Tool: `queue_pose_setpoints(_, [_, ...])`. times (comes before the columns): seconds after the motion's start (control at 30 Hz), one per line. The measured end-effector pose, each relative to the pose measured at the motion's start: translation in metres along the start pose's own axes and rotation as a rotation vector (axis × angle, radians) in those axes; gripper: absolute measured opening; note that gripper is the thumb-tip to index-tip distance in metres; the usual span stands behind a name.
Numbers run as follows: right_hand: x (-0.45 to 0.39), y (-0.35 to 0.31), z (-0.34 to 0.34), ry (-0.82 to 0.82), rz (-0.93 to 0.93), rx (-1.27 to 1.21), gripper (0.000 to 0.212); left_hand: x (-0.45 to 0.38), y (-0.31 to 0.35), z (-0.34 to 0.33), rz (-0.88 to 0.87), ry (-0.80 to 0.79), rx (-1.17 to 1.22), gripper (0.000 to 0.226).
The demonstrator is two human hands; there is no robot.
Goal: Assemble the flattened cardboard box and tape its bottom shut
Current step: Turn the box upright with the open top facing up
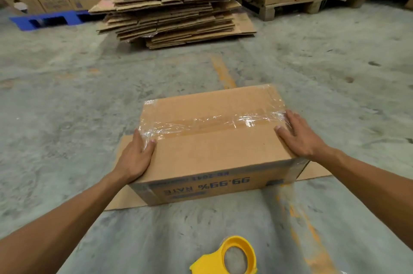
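The brown cardboard box (214, 148) stands assembled on the concrete floor, upside down with its blue print inverted. A strip of clear tape (207, 122) runs along the seam of its upper face and wraps over both ends. My left hand (136, 157) grips the box's left top edge, thumb on top and fingers down the side. My right hand (299, 135) lies on the right top edge with fingers spread flat over the tape end. A yellow tape dispenser (232, 255) lies on the floor close to me, untouched.
The box's open flaps (121, 200) spread flat on the floor beneath it. A tall stack of flattened cartons (176, 3) stands ahead. Filled cartons sit on a wooden pallet (308, 5) at back right and a blue pallet (49, 20) at back left.
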State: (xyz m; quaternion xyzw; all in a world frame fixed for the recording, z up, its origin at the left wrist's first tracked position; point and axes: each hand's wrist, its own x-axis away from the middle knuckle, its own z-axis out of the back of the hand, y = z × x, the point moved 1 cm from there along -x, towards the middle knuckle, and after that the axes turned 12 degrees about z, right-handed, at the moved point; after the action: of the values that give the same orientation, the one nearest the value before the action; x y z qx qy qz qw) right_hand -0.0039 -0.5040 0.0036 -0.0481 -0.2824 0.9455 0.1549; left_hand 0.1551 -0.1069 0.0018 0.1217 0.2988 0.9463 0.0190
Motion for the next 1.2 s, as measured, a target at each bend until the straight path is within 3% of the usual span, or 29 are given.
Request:
queue_pose_setpoints(0.13, [-0.002, -0.004, 0.007, -0.021, -0.143, -0.226, 0.082, 0.001, -0.001, 0.000, 0.116, -0.046, 0.097, 0.075])
queue_pose_setpoints(0.3, [0.006, -0.009, 0.004, -0.008, -0.195, -0.229, 0.083, 0.004, -0.006, 0.005, 0.125, -0.068, 0.195, 0.077])
queue_pose_setpoints(0.5, [0.015, -0.032, 0.011, 0.086, -0.122, -0.207, 0.079, 0.007, -0.015, 0.034, 0.122, -0.043, 0.258, 0.082])
queue_pose_setpoints(0.73, [0.021, -0.058, 0.024, 0.337, 0.124, -0.248, 0.089, 0.025, 0.000, 0.071, -0.120, 0.229, 0.292, 0.080])
queue_pose_setpoints(0.97, [0.056, -0.039, -0.010, 0.123, 0.200, -0.356, 0.106, 0.053, -0.044, 0.043, -0.075, 0.069, 0.358, 0.102])
queue_pose_setpoints(1.07, [0.065, -0.033, -0.021, 0.141, 0.166, -0.431, 0.102, 0.056, -0.053, 0.035, -0.073, 0.010, 0.406, 0.102])
queue_pose_setpoints(1.2, [0.058, -0.040, -0.017, 0.249, 0.136, -0.446, 0.093, 0.047, -0.043, 0.041, -0.026, 0.072, 0.492, 0.097])
